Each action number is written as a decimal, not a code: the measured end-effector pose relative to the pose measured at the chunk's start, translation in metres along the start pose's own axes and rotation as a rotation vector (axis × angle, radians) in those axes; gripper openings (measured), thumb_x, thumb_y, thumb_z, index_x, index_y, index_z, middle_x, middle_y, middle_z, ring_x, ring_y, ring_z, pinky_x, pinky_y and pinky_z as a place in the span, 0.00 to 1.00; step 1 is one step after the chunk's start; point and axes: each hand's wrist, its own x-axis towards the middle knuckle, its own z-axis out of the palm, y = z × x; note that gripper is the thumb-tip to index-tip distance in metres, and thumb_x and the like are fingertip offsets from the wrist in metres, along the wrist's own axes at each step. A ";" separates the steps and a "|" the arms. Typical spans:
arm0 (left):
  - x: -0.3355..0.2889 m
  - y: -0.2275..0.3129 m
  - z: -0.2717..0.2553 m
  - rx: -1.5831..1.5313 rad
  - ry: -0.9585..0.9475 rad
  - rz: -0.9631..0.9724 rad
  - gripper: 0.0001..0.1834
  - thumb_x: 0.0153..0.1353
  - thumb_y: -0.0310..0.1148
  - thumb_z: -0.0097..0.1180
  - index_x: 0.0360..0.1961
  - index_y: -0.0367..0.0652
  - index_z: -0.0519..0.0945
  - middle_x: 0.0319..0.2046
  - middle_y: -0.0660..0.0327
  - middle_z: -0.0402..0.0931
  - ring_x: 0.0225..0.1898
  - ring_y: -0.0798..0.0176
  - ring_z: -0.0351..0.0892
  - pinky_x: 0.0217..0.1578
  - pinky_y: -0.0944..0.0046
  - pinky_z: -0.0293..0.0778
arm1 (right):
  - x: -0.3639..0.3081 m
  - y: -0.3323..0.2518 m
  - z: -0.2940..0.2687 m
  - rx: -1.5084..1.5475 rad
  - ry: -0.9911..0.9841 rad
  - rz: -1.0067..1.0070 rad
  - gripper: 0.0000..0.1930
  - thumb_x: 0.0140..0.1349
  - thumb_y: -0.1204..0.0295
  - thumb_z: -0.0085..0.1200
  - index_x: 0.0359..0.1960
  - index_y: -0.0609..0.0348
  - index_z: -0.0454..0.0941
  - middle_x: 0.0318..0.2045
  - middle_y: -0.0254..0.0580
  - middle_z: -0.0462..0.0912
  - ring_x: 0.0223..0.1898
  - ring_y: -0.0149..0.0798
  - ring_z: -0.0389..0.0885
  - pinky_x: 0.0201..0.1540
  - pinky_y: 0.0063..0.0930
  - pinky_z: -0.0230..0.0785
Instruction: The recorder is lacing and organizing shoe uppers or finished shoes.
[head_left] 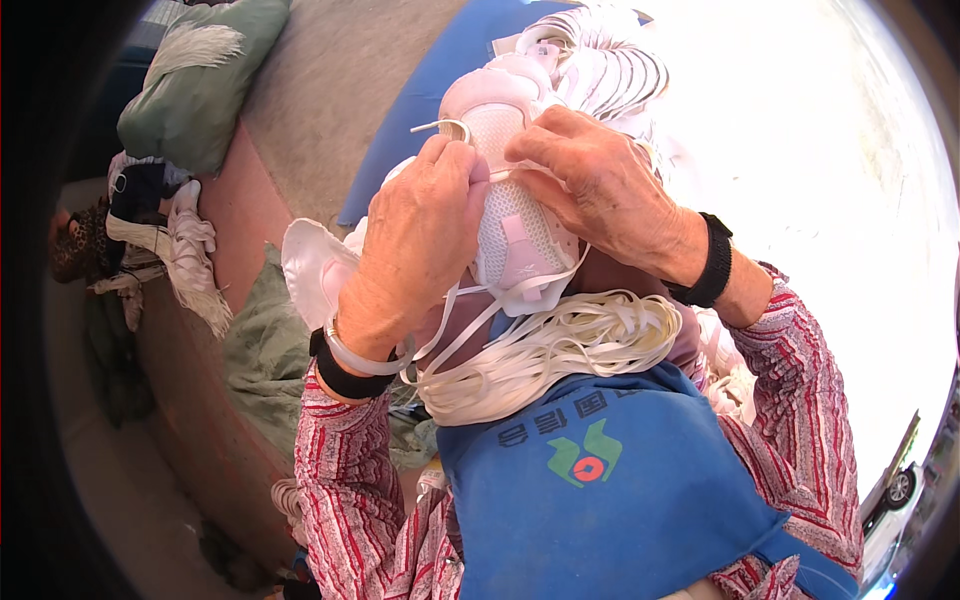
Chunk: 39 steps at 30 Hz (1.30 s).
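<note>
Probably light and pliant, the shoe [515, 235], just beyond the lace bundle [570, 345], seems best held by its sides, the left hand [420, 228] pinching a soft lace [459, 123] and the right hand [608, 187] curled over, its grip unclear.

From the head, a fisheye camera looked steeply down and forward. The shoe [507, 228] was near.

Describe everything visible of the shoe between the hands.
Pale pink and white shoe: mesh-like panels, smooth pink overlays, pink patch on the tongue. Its rounded toe points away from the wearer. The left hand grips a white lace over it; the right hand partly covers its right side. Sole hidden.
</note>
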 end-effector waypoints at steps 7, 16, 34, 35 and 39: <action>-0.020 -0.016 -0.026 -0.419 -0.151 -0.280 0.04 0.61 0.23 0.57 0.35 0.35 0.75 0.31 0.53 0.75 0.31 0.57 0.78 0.33 0.61 0.73 | 0.005 -0.009 0.008 0.040 -0.029 -0.042 0.11 0.59 0.78 0.59 0.43 0.61 0.77 0.39 0.43 0.77 0.38 0.46 0.81 0.38 0.35 0.75; -0.049 -0.021 -0.015 -1.000 0.177 -0.495 0.07 0.70 0.29 0.53 0.43 0.35 0.77 0.37 0.61 0.79 0.25 0.73 0.74 0.32 0.72 0.75 | 0.028 -0.044 0.003 0.594 -0.188 0.043 0.04 0.64 0.75 0.52 0.33 0.64 0.75 0.27 0.49 0.75 0.31 0.52 0.78 0.37 0.41 0.71; -0.066 0.000 -0.029 -1.458 0.092 -0.545 0.11 0.70 0.28 0.53 0.50 0.34 0.72 0.43 0.52 0.81 0.28 0.71 0.81 0.31 0.75 0.79 | 0.024 -0.038 0.027 1.587 -0.312 0.901 0.08 0.72 0.71 0.50 0.47 0.63 0.75 0.28 0.30 0.79 0.24 0.18 0.77 0.24 0.12 0.72; -0.071 -0.006 -0.026 -1.531 0.105 -0.530 0.10 0.69 0.28 0.55 0.47 0.35 0.74 0.41 0.54 0.81 0.30 0.70 0.83 0.32 0.75 0.79 | 0.024 -0.038 0.026 1.612 -0.322 0.908 0.10 0.72 0.71 0.51 0.49 0.64 0.75 0.29 0.31 0.79 0.24 0.18 0.77 0.24 0.12 0.72; -0.065 -0.004 -0.027 -1.534 0.103 -0.583 0.10 0.68 0.28 0.56 0.47 0.35 0.74 0.39 0.56 0.81 0.33 0.69 0.83 0.33 0.72 0.81 | 0.023 -0.036 0.027 1.611 -0.302 0.911 0.15 0.72 0.71 0.51 0.54 0.67 0.74 0.30 0.32 0.80 0.23 0.19 0.77 0.25 0.12 0.72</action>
